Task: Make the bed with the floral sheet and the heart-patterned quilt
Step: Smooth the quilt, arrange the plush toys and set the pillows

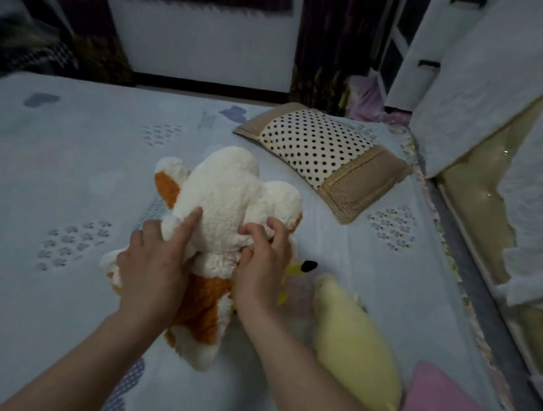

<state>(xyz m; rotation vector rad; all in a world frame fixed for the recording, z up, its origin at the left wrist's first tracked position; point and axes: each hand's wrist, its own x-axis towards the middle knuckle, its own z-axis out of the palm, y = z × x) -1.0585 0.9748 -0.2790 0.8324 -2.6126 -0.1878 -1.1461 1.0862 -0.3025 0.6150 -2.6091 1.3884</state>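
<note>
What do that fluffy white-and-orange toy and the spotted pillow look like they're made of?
The white-and-orange toy looks like curly, fleece-like plush. Its surface is nubbly and matte, and it bunches where the right hand pinches it. The spotted pillow seems to be smooth cream cloth with black dots. Its tan end bands show a fine ribbed weave, perhaps mesh or straw-like, but they are too blurred to be sure.

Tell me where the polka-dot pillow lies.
In the head view, the polka-dot pillow lies on the bed, right of centre, just beyond the white-and-orange plush toy.
</note>
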